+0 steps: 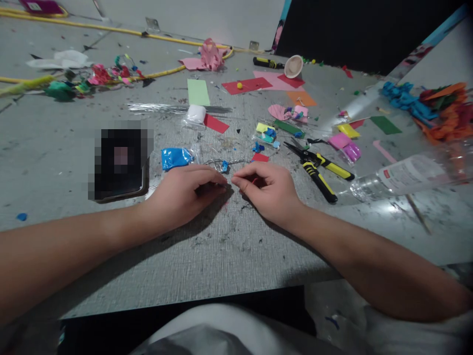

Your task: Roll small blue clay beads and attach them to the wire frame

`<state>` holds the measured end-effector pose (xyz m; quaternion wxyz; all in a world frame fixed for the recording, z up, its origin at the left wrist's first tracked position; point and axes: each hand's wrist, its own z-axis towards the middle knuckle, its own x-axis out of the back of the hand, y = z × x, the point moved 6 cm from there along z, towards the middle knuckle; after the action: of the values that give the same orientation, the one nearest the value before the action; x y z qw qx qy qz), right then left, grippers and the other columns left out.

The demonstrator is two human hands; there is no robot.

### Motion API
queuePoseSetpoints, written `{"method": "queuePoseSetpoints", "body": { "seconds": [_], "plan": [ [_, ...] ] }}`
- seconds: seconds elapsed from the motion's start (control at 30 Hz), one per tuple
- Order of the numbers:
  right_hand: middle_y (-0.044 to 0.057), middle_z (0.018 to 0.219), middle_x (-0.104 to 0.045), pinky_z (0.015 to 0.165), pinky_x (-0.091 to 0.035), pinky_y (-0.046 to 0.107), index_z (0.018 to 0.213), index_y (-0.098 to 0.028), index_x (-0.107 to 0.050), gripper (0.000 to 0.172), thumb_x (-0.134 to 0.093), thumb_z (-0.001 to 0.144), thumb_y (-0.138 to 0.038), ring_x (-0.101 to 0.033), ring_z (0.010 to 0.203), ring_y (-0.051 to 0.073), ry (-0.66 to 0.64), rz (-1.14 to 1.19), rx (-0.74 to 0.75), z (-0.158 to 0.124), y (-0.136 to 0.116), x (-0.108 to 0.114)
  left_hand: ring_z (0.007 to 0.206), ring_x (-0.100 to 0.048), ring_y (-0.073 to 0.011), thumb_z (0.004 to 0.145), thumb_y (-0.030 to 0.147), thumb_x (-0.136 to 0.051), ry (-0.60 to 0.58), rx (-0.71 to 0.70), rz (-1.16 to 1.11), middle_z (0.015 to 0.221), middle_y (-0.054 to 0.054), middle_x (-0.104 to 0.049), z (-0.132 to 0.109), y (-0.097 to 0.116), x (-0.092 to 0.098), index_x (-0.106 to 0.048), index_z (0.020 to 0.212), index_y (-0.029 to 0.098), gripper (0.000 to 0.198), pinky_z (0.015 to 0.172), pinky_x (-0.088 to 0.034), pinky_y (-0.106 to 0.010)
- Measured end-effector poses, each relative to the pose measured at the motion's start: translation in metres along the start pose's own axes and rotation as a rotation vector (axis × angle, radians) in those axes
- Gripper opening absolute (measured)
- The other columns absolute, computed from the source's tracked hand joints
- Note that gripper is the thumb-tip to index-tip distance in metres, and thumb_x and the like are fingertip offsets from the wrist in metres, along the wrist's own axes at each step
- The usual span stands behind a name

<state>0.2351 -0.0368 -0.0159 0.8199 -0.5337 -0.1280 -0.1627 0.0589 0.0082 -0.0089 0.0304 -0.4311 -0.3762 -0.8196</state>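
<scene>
My left hand [186,195] rests on the grey table [221,246] with its fingers curled in a pinch, close to a thin wire with a blue clay bit [223,166]. My right hand [269,190] lies beside it, fingers pinched round something small and red that I cannot make out. The fingertips of both hands almost meet. A blue clay packet [176,158] lies just beyond my left hand.
Yellow-handled pliers [320,170] lie right of my right hand, a clear plastic bottle [406,175] further right. A phone [120,165] sits left. Coloured paper pieces, clay packets [345,145], silver wires [166,107] and a white clay packet [195,114] are scattered behind.
</scene>
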Motion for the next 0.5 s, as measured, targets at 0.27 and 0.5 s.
{"method": "queuePoseSetpoints", "body": {
  "seconds": [0.27,0.5],
  "plan": [
    [0.001,0.080,-0.073,0.072,-0.053,0.027,0.092,-0.017,-0.077,0.015,-0.068,0.104,-0.015,-0.066,0.075,0.014,-0.034,-0.063,0.246,-0.001,-0.019,0.001,0.090,-0.078,-0.0229,0.094,0.036,-0.074,0.077,0.184,-0.061,0.113,-0.010,-0.084,0.002,0.002,0.011,-0.085,0.109,0.018,0.026,0.077,-0.059,-0.031],
    [0.002,0.093,-0.067,0.074,-0.057,0.028,0.114,-0.023,-0.081,0.017,-0.075,0.100,-0.014,-0.064,0.083,0.014,-0.007,0.021,0.437,-0.008,-0.030,0.004,0.045,-0.051,-0.0082,0.088,0.022,-0.074,-0.139,0.590,-0.787,0.052,0.004,-0.063,-0.001,0.011,-0.014,-0.077,0.075,0.018,0.014,0.041,-0.036,-0.016]
  ]
}}
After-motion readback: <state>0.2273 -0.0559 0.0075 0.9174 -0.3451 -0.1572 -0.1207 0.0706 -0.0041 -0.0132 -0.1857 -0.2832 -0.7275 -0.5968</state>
